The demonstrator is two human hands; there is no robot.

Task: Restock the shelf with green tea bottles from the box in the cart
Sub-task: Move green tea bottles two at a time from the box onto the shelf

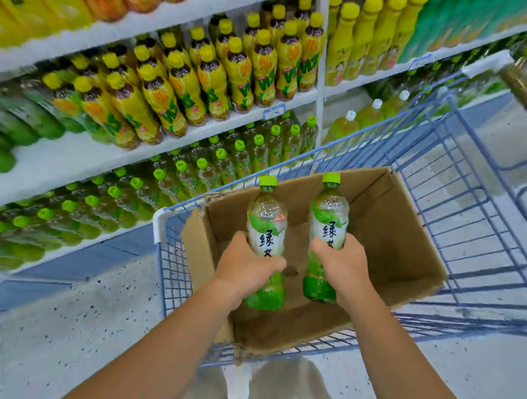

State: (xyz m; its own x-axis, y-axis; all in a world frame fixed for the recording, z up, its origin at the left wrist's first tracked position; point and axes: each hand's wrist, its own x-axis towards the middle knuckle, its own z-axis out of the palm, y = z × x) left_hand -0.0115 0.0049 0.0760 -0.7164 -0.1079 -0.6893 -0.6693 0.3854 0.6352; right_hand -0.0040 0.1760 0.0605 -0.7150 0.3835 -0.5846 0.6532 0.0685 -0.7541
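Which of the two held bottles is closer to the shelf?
The bottle in the left hand, on the shelf side; the right hand holds the farther one.

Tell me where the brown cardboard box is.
Head view, centre: the brown cardboard box sits inside the blue wire cart, right of the drink shelves.

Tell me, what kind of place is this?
Probably a supermarket drinks aisle: long shelves packed with rows of bottled drinks, a price tag on a shelf edge, and a blue wire cart holding a cardboard box.
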